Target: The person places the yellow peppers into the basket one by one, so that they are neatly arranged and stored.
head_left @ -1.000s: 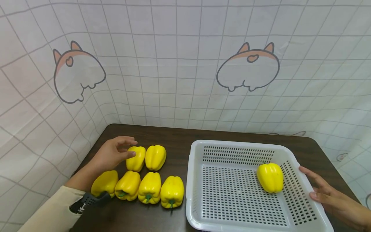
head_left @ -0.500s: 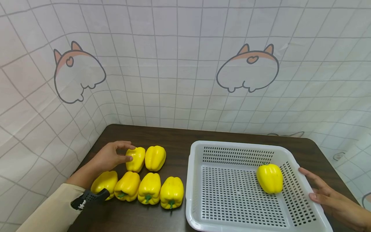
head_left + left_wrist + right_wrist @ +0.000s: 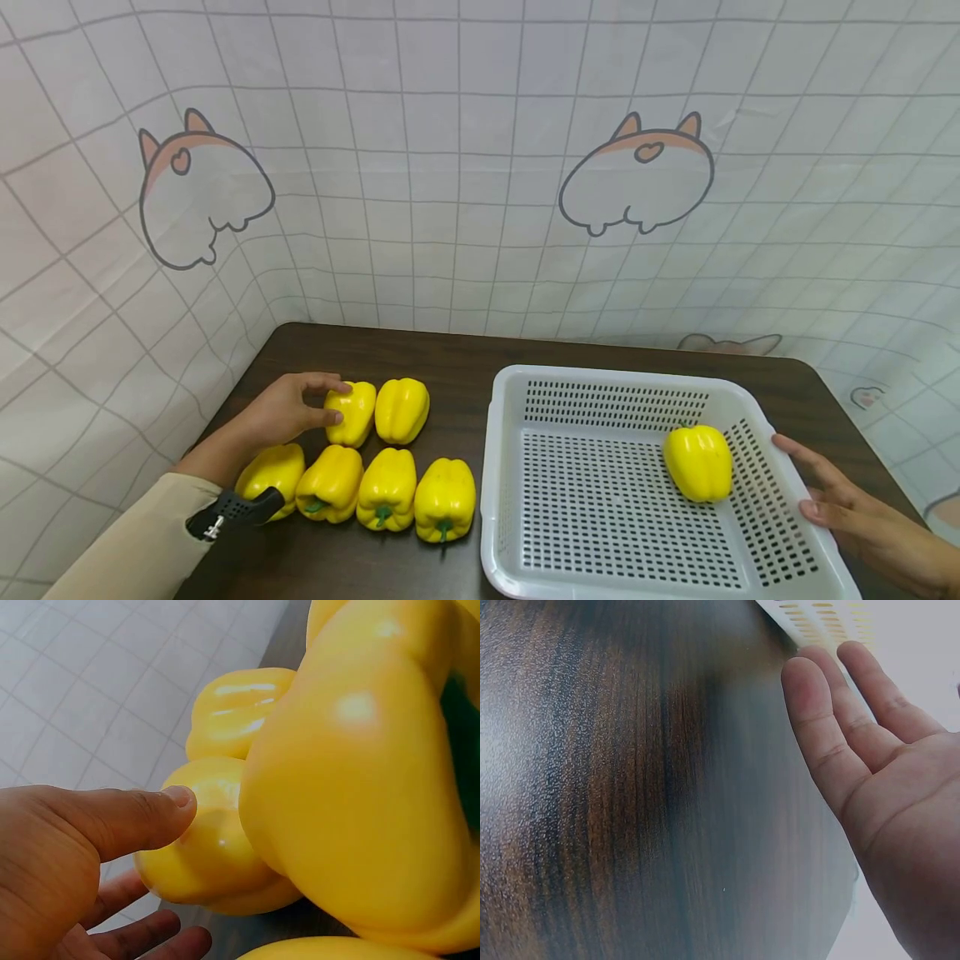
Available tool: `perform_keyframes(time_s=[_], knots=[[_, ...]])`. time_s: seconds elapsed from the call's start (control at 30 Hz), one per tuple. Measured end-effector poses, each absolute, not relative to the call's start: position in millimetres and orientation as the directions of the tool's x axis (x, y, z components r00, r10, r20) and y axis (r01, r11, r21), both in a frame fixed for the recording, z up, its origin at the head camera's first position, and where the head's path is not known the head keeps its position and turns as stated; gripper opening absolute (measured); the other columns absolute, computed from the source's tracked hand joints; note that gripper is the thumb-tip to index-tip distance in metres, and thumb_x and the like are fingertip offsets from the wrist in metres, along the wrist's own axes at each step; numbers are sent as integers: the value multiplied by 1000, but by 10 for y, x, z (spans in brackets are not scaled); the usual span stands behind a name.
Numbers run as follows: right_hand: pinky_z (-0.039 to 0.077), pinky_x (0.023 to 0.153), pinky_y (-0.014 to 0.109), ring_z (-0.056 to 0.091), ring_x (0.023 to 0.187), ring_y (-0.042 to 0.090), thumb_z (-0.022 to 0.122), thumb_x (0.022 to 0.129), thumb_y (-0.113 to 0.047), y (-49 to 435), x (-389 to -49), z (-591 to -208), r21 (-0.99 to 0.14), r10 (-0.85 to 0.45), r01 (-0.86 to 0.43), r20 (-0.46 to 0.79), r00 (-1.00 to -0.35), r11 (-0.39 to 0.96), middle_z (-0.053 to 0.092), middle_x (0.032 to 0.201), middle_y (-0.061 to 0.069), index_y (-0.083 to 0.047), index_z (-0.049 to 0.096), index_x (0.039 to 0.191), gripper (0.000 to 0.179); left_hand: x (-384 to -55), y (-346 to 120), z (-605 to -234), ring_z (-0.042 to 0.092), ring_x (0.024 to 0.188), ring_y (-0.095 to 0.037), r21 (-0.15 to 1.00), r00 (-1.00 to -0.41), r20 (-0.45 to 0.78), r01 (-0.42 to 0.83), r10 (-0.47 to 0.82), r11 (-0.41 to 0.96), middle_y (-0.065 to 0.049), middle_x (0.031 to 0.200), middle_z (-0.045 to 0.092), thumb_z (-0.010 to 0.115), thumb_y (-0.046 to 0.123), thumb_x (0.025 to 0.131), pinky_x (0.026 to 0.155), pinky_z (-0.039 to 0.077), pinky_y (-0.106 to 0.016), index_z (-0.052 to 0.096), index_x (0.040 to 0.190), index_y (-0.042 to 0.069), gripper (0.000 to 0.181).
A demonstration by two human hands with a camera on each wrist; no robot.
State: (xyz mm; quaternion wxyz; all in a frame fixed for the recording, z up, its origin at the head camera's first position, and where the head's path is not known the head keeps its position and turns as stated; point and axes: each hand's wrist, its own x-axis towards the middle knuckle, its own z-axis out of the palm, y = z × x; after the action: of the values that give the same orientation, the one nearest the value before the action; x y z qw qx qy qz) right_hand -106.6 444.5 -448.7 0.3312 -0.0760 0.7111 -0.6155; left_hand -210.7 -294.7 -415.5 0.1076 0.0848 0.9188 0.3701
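My left hand is at the back-left yellow bell pepper, thumb on its near side and index finger on its far side. In the left wrist view the thumb overlaps that bell pepper, and the other fingers reach along behind it. The pepper sits on the dark table. My right hand rests against the right rim of a white perforated basket, thumb over the edge. Its fingers look straight in the right wrist view. One yellow bell pepper lies inside the basket, toward its right wall.
Beside the held pepper stands another bell pepper. A front row of several more bell peppers runs below my left forearm toward the basket. The wood-grain table ends at a white grid-patterned curtain.
My left hand has come down and closer around the back-left bell pepper, its thumb and index finger settling at its sides. The right hand and basket have stayed in place.
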Motion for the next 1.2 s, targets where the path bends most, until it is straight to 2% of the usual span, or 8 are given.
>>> perform_keyframes(time_s=[0.07, 0.1, 0.4, 0.67, 0.87, 1.1, 1.2], knots=[[51, 83, 69, 62, 119, 37, 27, 111, -20, 4452, -1069, -4485, -929, -531, 304, -370, -762, 211, 43, 148, 17, -65, -11, 152, 72, -2112, -2945, -4155, 36, 141, -48, 701, -961, -140, 74, 238, 709, -19, 155, 45, 81, 20, 90, 109, 32, -69, 69, 131, 11, 43], [51, 83, 69, 62, 119, 36, 27, 111, -20, 4451, -1068, -4482, -930, -533, 300, -368, -762, 212, 43, 148, 17, -64, -12, 152, 72, -2116, -2944, -4157, 37, 141, -48, 701, -961, -142, 72, 238, 709, -19, 155, 45, 81, 20, 90, 109, 32, -69, 69, 131, 11, 44], [52, 83, 69, 62, 119, 36, 28, 111, -19, 4426, -1078, -4493, -929, -525, 287, -370, -767, 234, 36, 151, 27, -65, -11, 151, 73, -2157, -2941, -4183, 37, 142, -46, 710, -960, -151, 61, 237, 702, -15, 156, 45, 84, 20, 87, 111, 31, -68, 67, 134, 11, 50], [51, 83, 70, 61, 119, 37, 28, 111, -19, 4442, -1071, -4500, -931, -522, 289, -365, -771, 225, 35, 152, 24, -65, -11, 152, 73, -2185, -2942, -4188, 36, 143, -46, 712, -954, -148, 81, 262, 698, -15, 157, 44, 83, 17, 87, 110, 35, -65, 66, 134, 10, 50], [51, 83, 69, 61, 120, 36, 28, 111, -18, 4457, -1069, -4500, -935, -534, 280, -353, -768, 215, 31, 153, 26, -62, -12, 154, 73, -2186, -2943, -4198, 38, 141, -48, 712, -952, -154, 79, 265, 698, -16, 157, 43, 83, 18, 88, 108, 39, -63, 65, 137, 10, 52], [51, 85, 69, 63, 120, 32, 26, 111, -17, 4454, -1060, -4477, -942, -561, 284, -334, -757, 177, 37, 151, 9, -59, -14, 155, 72, -2182, -2939, -4184, 40, 140, -48, 703, -958, -148, 73, 245, 708, -17, 156, 45, 83, 18, 88, 108, 39, -64, 65, 137, 9, 53], [51, 85, 69, 63, 120, 33, 26, 112, -18, 4445, -1054, -4463, -939, -552, 291, -342, -761, 182, 37, 151, 9, -60, -13, 155, 72, -2179, -2935, -4164, 38, 141, -48, 699, -961, -150, 63, 233, 712, -16, 156, 45, 83, 17, 88, 109, 37, -65, 65, 137, 9, 53]])
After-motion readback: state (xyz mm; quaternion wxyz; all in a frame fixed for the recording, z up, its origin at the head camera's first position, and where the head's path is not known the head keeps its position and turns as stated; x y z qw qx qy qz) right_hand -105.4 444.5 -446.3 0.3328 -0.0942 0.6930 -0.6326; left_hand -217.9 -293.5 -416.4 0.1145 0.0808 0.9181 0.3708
